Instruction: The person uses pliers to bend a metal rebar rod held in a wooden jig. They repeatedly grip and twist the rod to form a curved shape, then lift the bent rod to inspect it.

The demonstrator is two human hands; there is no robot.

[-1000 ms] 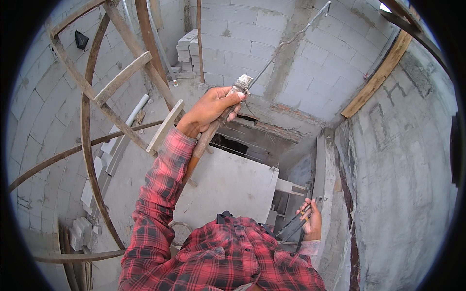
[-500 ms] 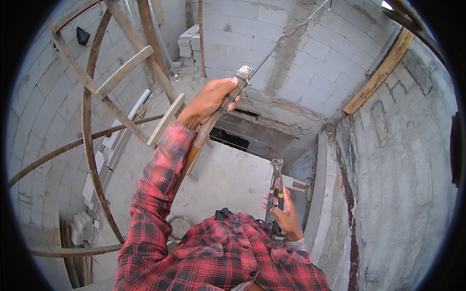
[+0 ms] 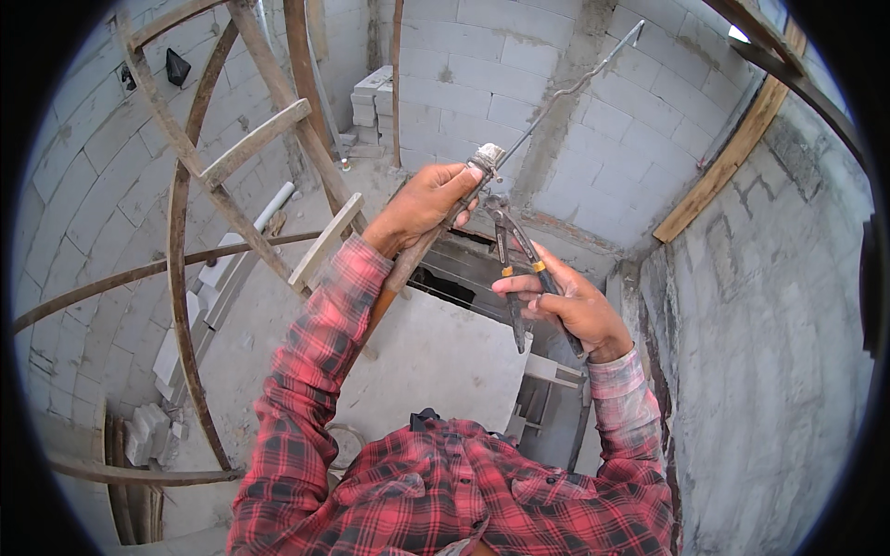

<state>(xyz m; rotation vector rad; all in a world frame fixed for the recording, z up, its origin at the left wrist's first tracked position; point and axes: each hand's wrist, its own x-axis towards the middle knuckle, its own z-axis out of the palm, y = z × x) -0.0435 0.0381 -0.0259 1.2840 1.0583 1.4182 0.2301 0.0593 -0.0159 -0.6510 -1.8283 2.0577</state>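
Note:
My left hand (image 3: pixel 425 206) is wrapped round a wooden pole (image 3: pixel 400 269), just below its top end. A thin metal rod (image 3: pixel 559 93), bent along its length, runs up and away from that end. Wire binding and a pale lump (image 3: pixel 487 156) show where rod and pole meet, close to my left thumb. In my right hand (image 3: pixel 586 310) is a pair of pincers (image 3: pixel 499 207) with dark handles and orange bands. Their handles are spread, and the jaws sit just right of the pole's end. Whether the jaws touch the wire I cannot tell.
A wooden ladder (image 3: pixel 218 173) leans on the left, with curved-looking wooden poles around it. Below my hands lies a pale board (image 3: pixel 436 357), beside a dark opening (image 3: pixel 443 285) in the floor. Block walls surround the space; a timber plank (image 3: pixel 728 148) stands at right.
My right hand has lifted the pincers up and forward to the pole's end, and their handles have spread. My left hand keeps its hold on the pole, shifted slightly right and lower in view.

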